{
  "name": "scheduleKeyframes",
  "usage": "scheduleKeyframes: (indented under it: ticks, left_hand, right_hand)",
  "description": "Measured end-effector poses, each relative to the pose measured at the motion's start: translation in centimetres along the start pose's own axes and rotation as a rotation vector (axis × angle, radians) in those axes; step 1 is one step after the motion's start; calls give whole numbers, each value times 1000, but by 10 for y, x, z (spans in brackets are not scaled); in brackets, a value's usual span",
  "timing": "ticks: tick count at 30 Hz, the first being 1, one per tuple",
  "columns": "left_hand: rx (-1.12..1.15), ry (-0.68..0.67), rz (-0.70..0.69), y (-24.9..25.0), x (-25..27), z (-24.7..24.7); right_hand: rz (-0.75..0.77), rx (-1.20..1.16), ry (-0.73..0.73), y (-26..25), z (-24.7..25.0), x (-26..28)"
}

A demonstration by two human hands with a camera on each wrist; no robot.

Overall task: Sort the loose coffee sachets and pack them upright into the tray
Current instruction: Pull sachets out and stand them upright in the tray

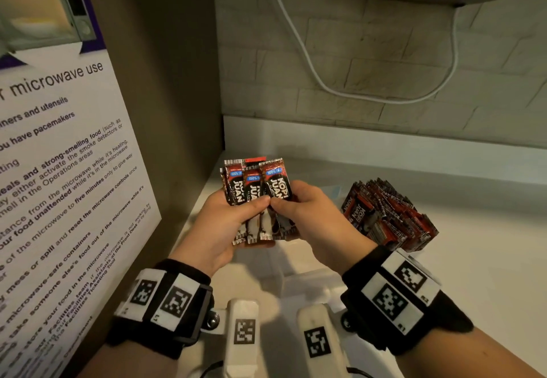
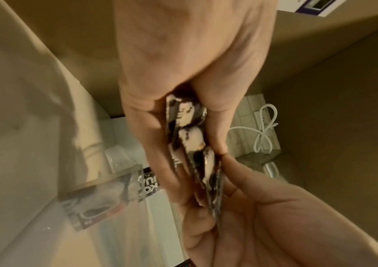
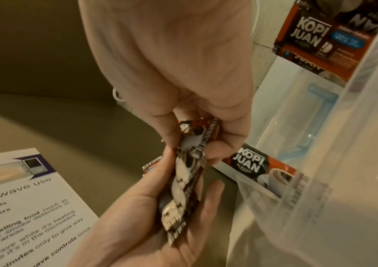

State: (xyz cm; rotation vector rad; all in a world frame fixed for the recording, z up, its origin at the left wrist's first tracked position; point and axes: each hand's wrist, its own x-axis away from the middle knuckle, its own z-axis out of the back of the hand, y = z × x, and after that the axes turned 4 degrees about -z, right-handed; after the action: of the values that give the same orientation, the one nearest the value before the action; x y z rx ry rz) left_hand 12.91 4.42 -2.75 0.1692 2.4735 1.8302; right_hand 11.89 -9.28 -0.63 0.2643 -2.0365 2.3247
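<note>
Above the counter (image 1: pixel 473 259), a fan of coffee sachets (image 1: pixel 257 200) is held.
It is pinched in the grip of both the left hand (image 1: pixel 225 229) and right hand (image 1: pixel 316 223); more sachets (image 1: pixel 387 217) are stacked upright just right.

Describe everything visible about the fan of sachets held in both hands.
The fan of glossy black-and-red coffee sachets, printed KOPI JUAN with blue labels and a cup picture, overlaps in a spread held in the air above the white counter. The left hand grips it from behind; the right hand pinches the rightmost sachet.
</note>
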Motion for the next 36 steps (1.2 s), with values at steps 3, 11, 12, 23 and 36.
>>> scheduleKeyframes:
  ticks: [3,11,12,23,36]
  left_hand:
    - [-1,26,-25,-1,0,-2]
    - [3,28,-23,-1,0,-2]
    - [1,42,-41,-2,1,-1]
    - [4,57,-25,-1,2,-2]
    - [-4,31,123,8,0,5]
  right_hand:
    - [-31,-47,-12,-1,-1,2]
    - [-64,-136,27,-1,2,4]
    - [-66,-146,17,-2,3,5]
    - [-29,-200,66,3,3,5]
    - [166,-282,56,3,10,6]
